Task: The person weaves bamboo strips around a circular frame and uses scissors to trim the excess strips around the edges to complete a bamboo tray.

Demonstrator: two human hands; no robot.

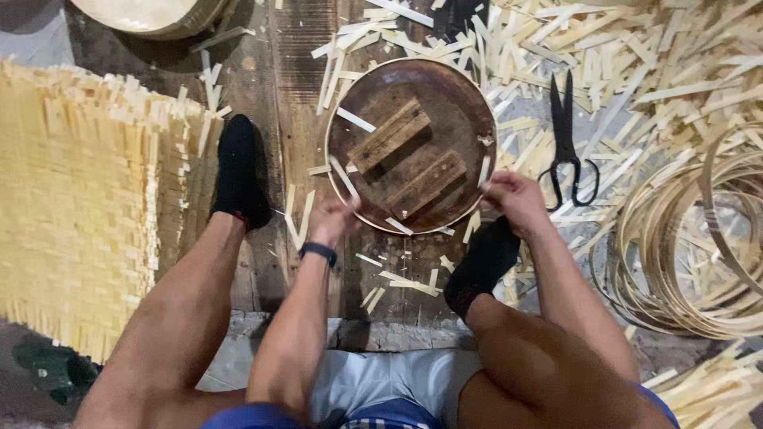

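A round brown wooden form (pixel 445 103) with two wooden slats across it lies on the floor between my feet, ringed by a pale bamboo hoop (pixel 328 151). My left hand (pixel 332 220) grips the hoop at its near left rim. My right hand (pixel 517 199) pinches the hoop at the near right rim. Both hands are closed on the strip. A dark band sits on my left wrist.
Black scissors (pixel 566 143) lie right of the form. Coiled bamboo hoops (pixel 699 254) pile at the right, loose bamboo offcuts (pixel 636 56) behind. A woven bamboo mat (pixel 79 199) lies left. My black-socked feet (pixel 238 171) flank the form. Another round basket (pixel 151 16) sits top left.
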